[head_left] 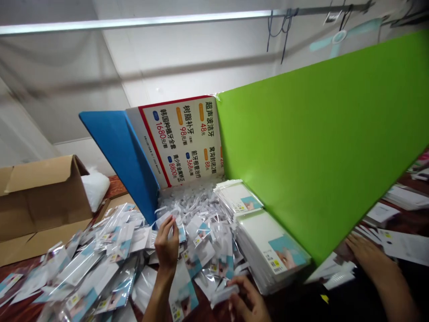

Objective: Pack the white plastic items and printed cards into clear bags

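Observation:
My left hand (167,243) is raised over a heap of small white plastic pieces (201,199), its fingertips pinched together. Whatever is between them blends with the white heap behind. Low in the view, my right hand (250,299) has its thumb and fingers curled around a small white plastic piece (224,294). Clear-wrapped packets with white and blue printed cards (114,268) lie loosely around my left forearm. Neat stacks of similar cards (268,241) stand just beyond my right hand, against the green panel.
A green panel (318,134), a printed price board (184,143) and a blue panel (124,156) wall in the heap. At left stands an open cardboard box (43,201) beside a white bag (95,188). Another person's hand (365,255) rests among cards behind the green panel.

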`<state>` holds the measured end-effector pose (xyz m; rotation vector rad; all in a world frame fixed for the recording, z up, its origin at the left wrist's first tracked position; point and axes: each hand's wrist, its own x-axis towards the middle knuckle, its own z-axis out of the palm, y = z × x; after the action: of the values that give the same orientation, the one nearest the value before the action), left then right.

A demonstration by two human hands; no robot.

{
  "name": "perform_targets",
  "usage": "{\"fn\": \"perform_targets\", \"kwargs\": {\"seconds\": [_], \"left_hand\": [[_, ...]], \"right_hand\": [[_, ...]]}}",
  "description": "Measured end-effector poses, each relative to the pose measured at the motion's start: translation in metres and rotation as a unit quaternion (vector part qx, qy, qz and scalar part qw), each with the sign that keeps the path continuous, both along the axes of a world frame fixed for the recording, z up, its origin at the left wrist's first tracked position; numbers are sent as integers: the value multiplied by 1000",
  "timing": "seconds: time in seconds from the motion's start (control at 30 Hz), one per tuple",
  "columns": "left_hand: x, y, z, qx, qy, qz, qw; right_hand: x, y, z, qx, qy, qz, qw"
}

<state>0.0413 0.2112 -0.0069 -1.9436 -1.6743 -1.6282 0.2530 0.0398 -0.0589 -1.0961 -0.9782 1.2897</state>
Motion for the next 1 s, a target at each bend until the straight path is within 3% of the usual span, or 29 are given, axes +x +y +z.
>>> {"fn": "perform_targets", "kwargs": {"seconds": [0.1,0.17,0.3,0.4,0.53,0.7,0.83,1.0], "left_hand": [[2,-55,3,57,17,-38,998],[-2,-91,-4,84,55,-62,993],[-17,-152,-42,58,164,-103,979],[-28,-181,-77,26,263,-148,953],[-38,-193,-112,-51,249,-89,963],[-54,-190,-140,-73,183,-90,976],[-75,-188,-147,-79,136,-87,984],[-88,-184,-138,-165,108,-7,980]], "right_hand": [[0,2,6,-24,78,-27,996],[-1,4,9,-32,87,-42,995],[-2,5,0,-42,72,-36,996],[-1,2,-18,-64,46,23,997],[-9,-6,-43,-99,7,79,992],[-31,-7,-57,-96,47,30,994],[-40,-4,-53,-85,64,-21,994],[-43,-4,-47,-95,65,90,989]]}}
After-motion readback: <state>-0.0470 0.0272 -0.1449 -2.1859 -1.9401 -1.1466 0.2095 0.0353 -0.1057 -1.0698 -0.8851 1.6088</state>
